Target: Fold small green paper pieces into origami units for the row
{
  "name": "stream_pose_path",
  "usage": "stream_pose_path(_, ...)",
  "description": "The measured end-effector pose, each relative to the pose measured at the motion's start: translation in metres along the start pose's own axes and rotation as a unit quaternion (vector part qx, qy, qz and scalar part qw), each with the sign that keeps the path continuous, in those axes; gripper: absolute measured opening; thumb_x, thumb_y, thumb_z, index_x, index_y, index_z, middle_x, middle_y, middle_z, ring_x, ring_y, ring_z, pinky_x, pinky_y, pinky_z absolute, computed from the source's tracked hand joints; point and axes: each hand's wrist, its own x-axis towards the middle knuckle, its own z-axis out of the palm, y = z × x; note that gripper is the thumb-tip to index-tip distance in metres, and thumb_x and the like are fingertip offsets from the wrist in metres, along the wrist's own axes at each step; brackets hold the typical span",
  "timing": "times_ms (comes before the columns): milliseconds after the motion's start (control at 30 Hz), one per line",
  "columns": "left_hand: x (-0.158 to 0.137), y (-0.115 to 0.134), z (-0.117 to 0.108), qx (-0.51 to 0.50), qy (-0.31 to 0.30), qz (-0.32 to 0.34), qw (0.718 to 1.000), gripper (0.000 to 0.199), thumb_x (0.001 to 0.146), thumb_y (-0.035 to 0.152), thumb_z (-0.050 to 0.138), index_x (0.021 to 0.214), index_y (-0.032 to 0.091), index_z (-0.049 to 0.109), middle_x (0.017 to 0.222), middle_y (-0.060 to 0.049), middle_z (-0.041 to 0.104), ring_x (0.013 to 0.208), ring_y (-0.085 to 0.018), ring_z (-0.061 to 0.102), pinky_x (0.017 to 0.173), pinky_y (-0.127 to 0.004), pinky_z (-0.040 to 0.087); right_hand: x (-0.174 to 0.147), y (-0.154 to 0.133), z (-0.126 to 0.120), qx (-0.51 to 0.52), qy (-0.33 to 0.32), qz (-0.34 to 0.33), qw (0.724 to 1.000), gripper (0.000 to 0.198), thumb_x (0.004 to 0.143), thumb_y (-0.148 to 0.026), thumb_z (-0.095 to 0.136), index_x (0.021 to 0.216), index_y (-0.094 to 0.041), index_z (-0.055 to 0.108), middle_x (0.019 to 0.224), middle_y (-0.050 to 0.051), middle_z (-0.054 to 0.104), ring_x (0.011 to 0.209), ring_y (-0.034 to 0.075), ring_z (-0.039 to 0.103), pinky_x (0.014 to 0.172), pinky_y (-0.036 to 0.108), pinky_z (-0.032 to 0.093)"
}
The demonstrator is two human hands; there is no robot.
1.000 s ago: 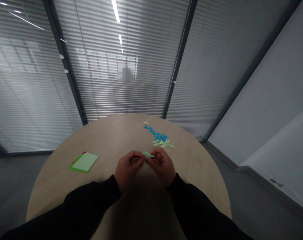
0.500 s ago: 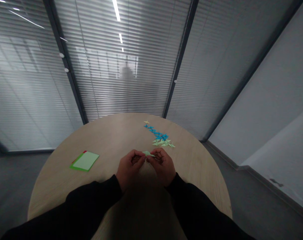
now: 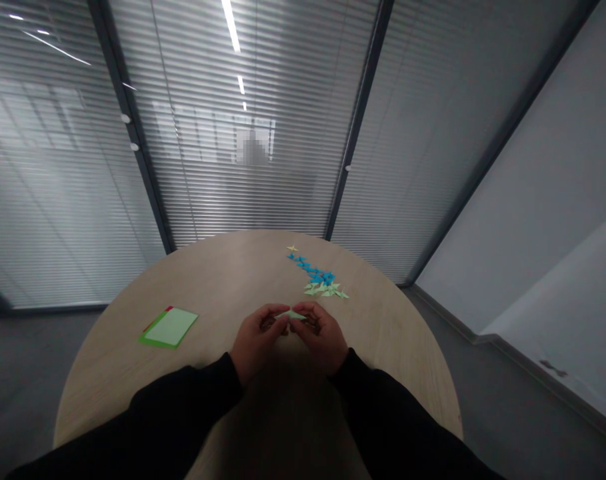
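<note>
Between my fingertips is a small pale green piece of folded paper (image 3: 293,315), its middle peaked and its ends hidden by my fingers. My left hand (image 3: 259,339) pinches it from the left, my right hand (image 3: 321,335) from the right, and the two thumbs nearly meet at its near side. Just beyond my right hand lies a cluster of pale green folded paper pieces (image 3: 327,290). Several blue folded paper pieces (image 3: 317,274) trail away behind them, with one yellow folded piece (image 3: 292,249) at the far end.
A stack of square paper sheets (image 3: 171,328), pale green on top with brighter green and red edges below, lies at the left of the round wooden table (image 3: 223,267). Glass panels with blinds (image 3: 253,193) stand behind the table, and a white wall (image 3: 547,220) rises at right.
Both hands still hold the folded paper; the fingers have shifted, with the right fingertips now reaching across its far side. The whole view has tipped slightly upward.
</note>
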Motion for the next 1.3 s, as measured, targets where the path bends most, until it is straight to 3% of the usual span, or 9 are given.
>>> stream_pose_path(300, -0.003, 0.002, 0.004, 0.04, 0.012, 0.009, 0.999, 0.026, 0.078, 0.038, 0.068, 0.085, 0.014, 0.068, 0.071, -0.003, 0.067, 0.067, -0.016, 0.062, 0.065, -0.027, 0.049, 0.002, 0.003, 0.002, 0.021, 0.031, 0.037, 0.999, 0.025, 0.073, -0.037, 0.073, 0.084, -0.019, 0.06, 0.067, -0.002, 0.064, 0.066, 0.015, 0.064, 0.065, 0.029, 0.051)
stream_pose_path(533, -0.004, -0.003, 0.004, 0.03, 0.021, 0.005, 0.999, 0.026, 0.077, 0.039, 0.068, 0.087, 0.015, 0.066, 0.077, -0.005, 0.072, 0.072, -0.019, 0.067, 0.067, -0.029, 0.051, 0.001, 0.008, 0.006, 0.147, 0.037, 0.129, 0.98, 0.026, 0.068, -0.031, 0.077, 0.086, -0.018, 0.063, 0.073, -0.001, 0.069, 0.068, 0.014, 0.065, 0.072, 0.03, 0.052)
stream_pose_path(667, -0.003, -0.005, 0.005, -0.033, 0.018, -0.019, 0.999, 0.028, 0.077, 0.04, 0.069, 0.089, 0.015, 0.065, 0.079, -0.004, 0.072, 0.074, -0.019, 0.067, 0.072, -0.031, 0.052, 0.0, 0.012, 0.008, 0.193, 0.031, 0.141, 0.971, 0.024, 0.068, -0.028, 0.077, 0.088, -0.018, 0.065, 0.078, 0.0, 0.07, 0.074, 0.015, 0.066, 0.075, 0.029, 0.052)
stream_pose_path(833, -0.003, -0.005, 0.006, -0.047, 0.009, -0.049, 0.998, 0.03, 0.076, 0.043, 0.07, 0.085, 0.014, 0.065, 0.078, -0.004, 0.07, 0.075, -0.018, 0.066, 0.073, -0.03, 0.05, 0.001, 0.007, 0.008, 0.178, 0.042, 0.121, 0.976, 0.02, 0.071, -0.031, 0.075, 0.08, -0.018, 0.062, 0.071, -0.002, 0.066, 0.066, 0.013, 0.063, 0.067, 0.028, 0.05)
stream_pose_path(967, -0.002, -0.008, 0.004, -0.023, 0.009, -0.046, 0.999, 0.03, 0.077, 0.044, 0.069, 0.083, 0.014, 0.066, 0.075, -0.002, 0.068, 0.071, -0.016, 0.063, 0.071, -0.028, 0.048, 0.0, 0.0, 0.005, 0.094, 0.047, 0.091, 0.99, 0.021, 0.071, -0.034, 0.074, 0.077, -0.018, 0.061, 0.066, -0.003, 0.062, 0.061, 0.012, 0.059, 0.063, 0.026, 0.048)
stream_pose_path(1100, 0.0, -0.01, -0.002, -0.05, -0.027, -0.084, 0.995, 0.032, 0.079, 0.045, 0.067, 0.077, 0.014, 0.067, 0.075, -0.002, 0.066, 0.07, -0.014, 0.06, 0.069, -0.027, 0.046, 0.002, -0.004, -0.003, 0.01, 0.004, 0.081, 0.997, 0.02, 0.073, -0.035, 0.069, 0.071, -0.018, 0.06, 0.058, -0.003, 0.06, 0.056, 0.012, 0.056, 0.059, 0.026, 0.045)
stream_pose_path(1200, 0.003, -0.01, -0.007, -0.099, -0.077, -0.14, 0.982, 0.031, 0.074, 0.043, 0.074, 0.076, 0.013, 0.068, 0.074, -0.003, 0.066, 0.066, -0.013, 0.058, 0.065, -0.025, 0.044, 0.003, -0.004, -0.01, -0.001, -0.03, 0.091, 0.995, 0.019, 0.072, -0.035, 0.069, 0.07, -0.018, 0.06, 0.059, -0.003, 0.061, 0.054, 0.012, 0.056, 0.056, 0.026, 0.044)
stream_pose_path(1300, 0.004, -0.008, -0.011, -0.112, -0.103, -0.156, 0.976, 0.033, 0.07, 0.043, 0.077, 0.076, 0.012, 0.069, 0.072, -0.004, 0.066, 0.064, -0.013, 0.057, 0.063, -0.025, 0.042, 0.004, -0.004, -0.013, -0.012, -0.042, 0.099, 0.994, 0.018, 0.071, -0.034, 0.068, 0.069, -0.018, 0.06, 0.059, -0.002, 0.062, 0.053, 0.012, 0.056, 0.055, 0.025, 0.043)
